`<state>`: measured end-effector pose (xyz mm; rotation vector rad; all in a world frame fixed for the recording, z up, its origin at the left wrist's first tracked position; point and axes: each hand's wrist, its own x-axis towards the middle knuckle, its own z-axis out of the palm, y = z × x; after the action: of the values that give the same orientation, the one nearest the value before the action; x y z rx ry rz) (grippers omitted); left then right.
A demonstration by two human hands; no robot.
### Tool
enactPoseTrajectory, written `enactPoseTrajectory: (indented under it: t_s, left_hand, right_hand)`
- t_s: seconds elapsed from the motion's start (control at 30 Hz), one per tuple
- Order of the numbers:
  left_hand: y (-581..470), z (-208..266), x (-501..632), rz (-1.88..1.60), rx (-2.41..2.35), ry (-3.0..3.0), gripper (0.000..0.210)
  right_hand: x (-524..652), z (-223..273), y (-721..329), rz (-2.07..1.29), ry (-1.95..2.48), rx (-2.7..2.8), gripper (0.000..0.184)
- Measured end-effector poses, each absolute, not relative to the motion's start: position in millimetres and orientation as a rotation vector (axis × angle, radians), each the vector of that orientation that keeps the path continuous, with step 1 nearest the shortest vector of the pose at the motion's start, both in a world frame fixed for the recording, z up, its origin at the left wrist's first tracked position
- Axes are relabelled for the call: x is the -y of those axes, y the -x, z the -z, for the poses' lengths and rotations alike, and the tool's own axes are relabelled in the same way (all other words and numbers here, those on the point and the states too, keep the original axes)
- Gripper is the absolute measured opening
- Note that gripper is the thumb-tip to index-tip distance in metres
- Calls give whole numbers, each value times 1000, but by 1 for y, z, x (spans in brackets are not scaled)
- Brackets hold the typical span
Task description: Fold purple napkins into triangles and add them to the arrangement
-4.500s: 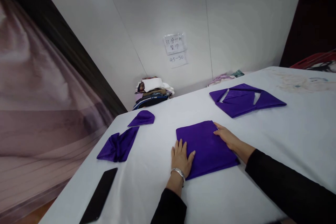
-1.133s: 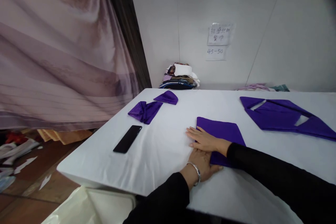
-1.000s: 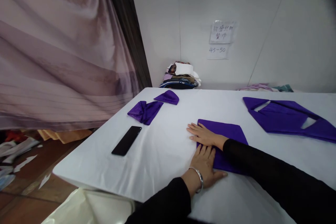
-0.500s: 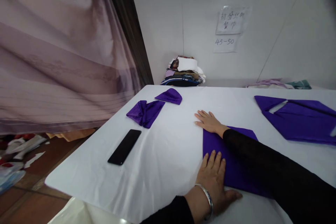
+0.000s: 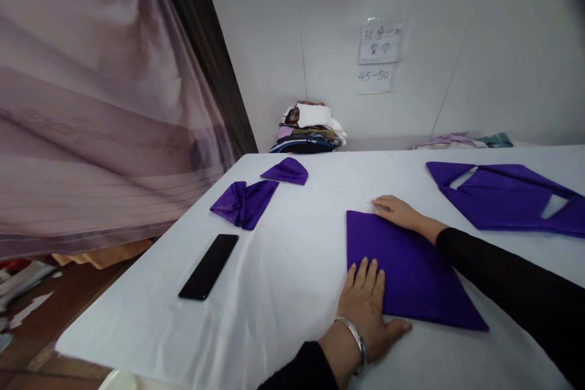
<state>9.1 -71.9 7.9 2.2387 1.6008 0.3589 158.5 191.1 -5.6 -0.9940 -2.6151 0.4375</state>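
A folded purple cloth napkin [image 5: 411, 274] lies flat on the white-covered table in front of me, with a slanted right side. My left hand [image 5: 365, 304], wearing a silver bangle, rests with fingers spread on its lower left edge. At the upper edge, my right hand [image 5: 400, 213] touches the cloth with its fingers stretched to the left. Part of the top edge is hidden beneath that hand. Neither hand grips anything visible.
Two smaller folded purple pieces [image 5: 244, 204] [image 5: 287, 170] lie at the back left, near a black phone [image 5: 209, 267]. A larger purple cloth [image 5: 498, 198] is at the right. Behind the table [image 5: 292, 280] sits a clothes pile [image 5: 311, 128]; a curtain [image 5: 91, 103] hangs left.
My right hand has slid right along the upper edge, and its arm has drawn back, uncovering more of the napkin. My left hand stays on the lower left edge. The view has shifted slightly.
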Motion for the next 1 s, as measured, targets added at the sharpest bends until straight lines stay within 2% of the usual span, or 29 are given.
enactPoseTrajectory:
  t_s: [0.13,0.3,0.37,0.5,0.63,0.73,0.83,1.0]
  left_hand:
    - [-7,-5,69,-471,-1630,-2286,76]
    - [-10,-3,67,-538,-1549,-2513,33]
    - [-9,0,64,-516,-1506,-2615,23]
    - [12,-3,44,-421,-1521,-2757,25]
    - [53,-16,21,-400,-1914,-2517,28]
    - [77,-20,17,-442,-2129,-2310,36]
    - [78,-20,26,-480,-2219,-2214,41]
    - [25,-18,59,-517,-2124,-2270,35]
  right_hand:
    - [-171,3,-211,-251,997,2690,44]
    - [-156,-10,-236,-181,1117,2734,36]
    - [-153,-15,-236,-212,1267,2737,31]
    - [-136,-22,-236,-308,1572,2679,21]
    - [-99,-22,-248,-448,1622,2682,15]
    - [-72,-22,-266,-582,1616,2657,24]
    - [-58,-24,-276,-523,1561,2531,34]
    - [-41,-24,-238,-519,1138,2472,48]
